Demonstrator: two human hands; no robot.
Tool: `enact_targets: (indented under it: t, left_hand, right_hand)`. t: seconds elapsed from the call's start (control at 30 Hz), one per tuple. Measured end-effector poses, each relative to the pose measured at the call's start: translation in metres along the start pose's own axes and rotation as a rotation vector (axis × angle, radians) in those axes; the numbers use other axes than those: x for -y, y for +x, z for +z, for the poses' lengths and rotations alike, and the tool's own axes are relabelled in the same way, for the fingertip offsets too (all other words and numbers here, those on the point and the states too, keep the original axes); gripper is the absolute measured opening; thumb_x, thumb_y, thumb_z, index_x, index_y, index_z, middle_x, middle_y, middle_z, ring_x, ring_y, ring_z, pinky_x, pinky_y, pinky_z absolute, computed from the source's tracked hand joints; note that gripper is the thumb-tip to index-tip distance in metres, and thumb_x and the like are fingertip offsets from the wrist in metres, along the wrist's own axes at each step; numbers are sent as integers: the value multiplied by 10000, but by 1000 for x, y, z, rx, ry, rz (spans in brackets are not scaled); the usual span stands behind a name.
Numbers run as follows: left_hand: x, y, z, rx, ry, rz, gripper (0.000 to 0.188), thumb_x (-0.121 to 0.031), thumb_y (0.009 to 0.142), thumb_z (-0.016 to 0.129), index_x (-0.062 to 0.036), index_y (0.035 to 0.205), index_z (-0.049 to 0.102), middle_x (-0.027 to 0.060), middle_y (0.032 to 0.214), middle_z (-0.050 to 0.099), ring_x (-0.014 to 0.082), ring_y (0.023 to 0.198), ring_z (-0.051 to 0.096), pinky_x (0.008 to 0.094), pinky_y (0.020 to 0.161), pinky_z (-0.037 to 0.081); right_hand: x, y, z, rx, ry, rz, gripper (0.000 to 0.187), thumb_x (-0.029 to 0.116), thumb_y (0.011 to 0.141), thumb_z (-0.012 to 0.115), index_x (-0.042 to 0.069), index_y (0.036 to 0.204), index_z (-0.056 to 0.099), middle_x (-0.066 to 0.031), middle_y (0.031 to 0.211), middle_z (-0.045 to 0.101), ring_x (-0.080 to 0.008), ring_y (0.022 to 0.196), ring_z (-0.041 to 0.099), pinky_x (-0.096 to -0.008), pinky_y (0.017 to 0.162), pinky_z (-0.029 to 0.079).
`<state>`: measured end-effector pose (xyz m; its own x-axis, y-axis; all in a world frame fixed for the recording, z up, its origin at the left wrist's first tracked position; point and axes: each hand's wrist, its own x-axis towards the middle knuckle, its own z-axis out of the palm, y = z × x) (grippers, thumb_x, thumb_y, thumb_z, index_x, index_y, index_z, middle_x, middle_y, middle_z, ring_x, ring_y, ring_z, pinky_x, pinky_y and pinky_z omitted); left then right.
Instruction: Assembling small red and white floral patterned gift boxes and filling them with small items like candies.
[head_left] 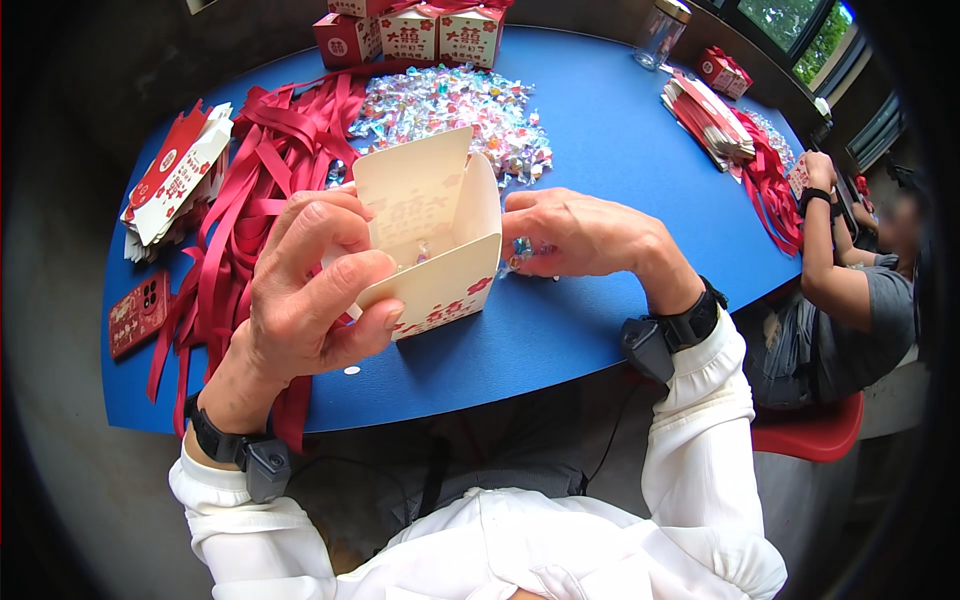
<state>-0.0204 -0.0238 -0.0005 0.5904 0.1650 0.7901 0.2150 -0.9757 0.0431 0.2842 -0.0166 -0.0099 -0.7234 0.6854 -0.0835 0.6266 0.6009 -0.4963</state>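
The open gift box (440, 292) at the center is thin, smooth paperboard, matt cream inside, with red print on its pale outer face. Behind it, the wrapped candies (450, 105) wear crinkled, clear, iridescent film that glints sharply. Left of them, the ribbons (262, 165) look like satin cloth, smooth with a soft sheen. The folded cartons (175, 195) at left are flat, smooth card. The bench (600, 120) has an even blue surface, low in gloss. At upper right, the jar (655, 42) is clear and shiny, glass or plastic, its lid (675, 10) metallic gold. The sleeves (700, 400) are soft white cloth; the red seat (815, 430) looks like smooth plastic.
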Motion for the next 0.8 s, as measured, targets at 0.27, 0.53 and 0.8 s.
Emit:
enact_targets:
  t: [0.27,0.53,0.8]
  left_hand:
    - [0,0,0,4,0,-2,246,-219,755,779,-23,857,670,105,845,541,315,864,621,468,830,546]
    - [0,1,0,8,-2,3,250,-220,756,777,-18,856,667,109,845,542,320,858,619,476,838,545]
    - [0,1,0,10,-8,6,250,-227,771,771,-15,860,671,113,844,545,320,851,623,479,841,544]
  right_hand:
    - [6,0,-4,26,-1,80,173,56,845,733,70,981,628,-118,994,612,-319,899,638,-407,790,517]
    - [2,-1,0,-33,-44,-19,170,68,838,740,70,970,633,-117,954,605,-323,873,634,-414,772,517]
    - [-5,0,-7,-81,37,13,171,88,834,758,63,970,658,-106,886,636,-263,800,659,-376,709,531]
